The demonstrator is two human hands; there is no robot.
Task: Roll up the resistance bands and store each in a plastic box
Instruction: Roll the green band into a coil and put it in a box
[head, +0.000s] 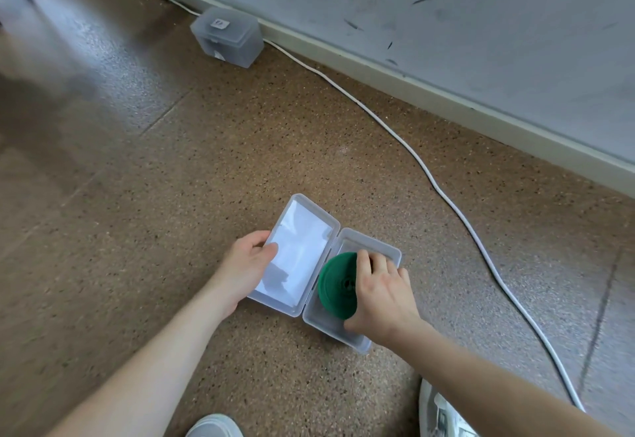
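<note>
A clear plastic box (369,242) lies open on the speckled floor, its hinged lid (299,251) folded out flat to the left. A green resistance band (335,282), rolled into a tight disc, stands on edge inside the box's tray. My right hand (381,292) grips the roll from the right, fingers over its top and thumb under it. My left hand (245,264) holds the lid's left edge, thumb on its inner face.
A second clear plastic box (228,36), closed, sits far off by the baseboard. A white cable (443,192) snakes along the floor from the wall past the right of the open box. My shoes (443,416) show at the bottom edge.
</note>
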